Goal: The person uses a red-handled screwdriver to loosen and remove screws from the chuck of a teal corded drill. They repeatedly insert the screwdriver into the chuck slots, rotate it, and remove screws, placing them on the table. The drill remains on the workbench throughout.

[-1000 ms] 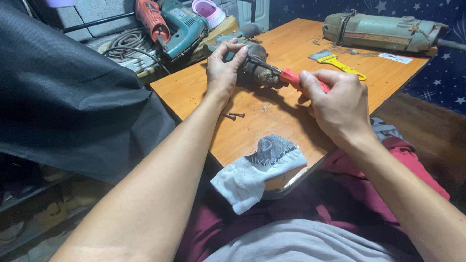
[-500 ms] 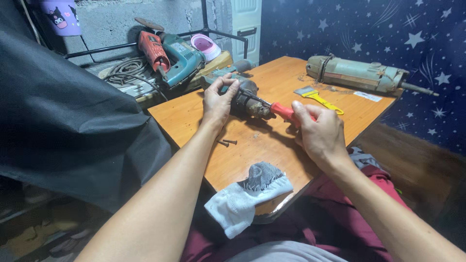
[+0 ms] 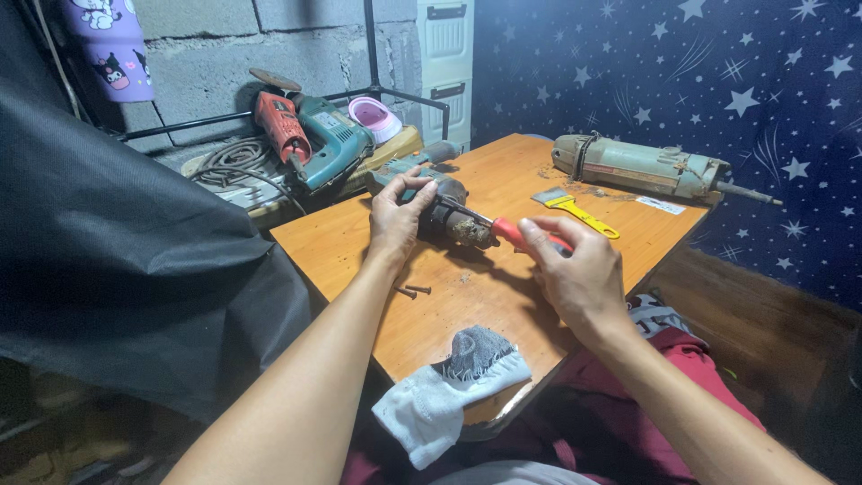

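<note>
Far to the left, off the counter (image 3: 359, 247), an orange-and-teal power drill (image 3: 310, 139) lies on a low shelf beside a coil of grey cable (image 3: 229, 162), with a small pink sandal (image 3: 375, 117) just behind it. My left hand (image 3: 397, 216) rests on the counter's far left part, its fingers (image 3: 422, 193) wrapped around the dark, grimy motor housing of a small power tool (image 3: 449, 223) that lies on its side on the wood. Just near of that hand, two small dark screws (image 3: 411, 290) lie loose on the counter. At the near edge a white-and-grey sock or rag (image 3: 453, 386) hangs partly over the rim (its grey toe sits on the wood). To the right, my right hand (image 3: 575, 274) has its fingers closed on the red handle of a screwdriver (image 3: 503, 229), whose shaft runs left into the housing. Farther right, a yellow-handled scraper (image 3: 575, 211) lies flat, and at the far right edge a long, dusty greenish power tool (image 3: 642, 166) lies across the counter, well apart from my hands.
</note>
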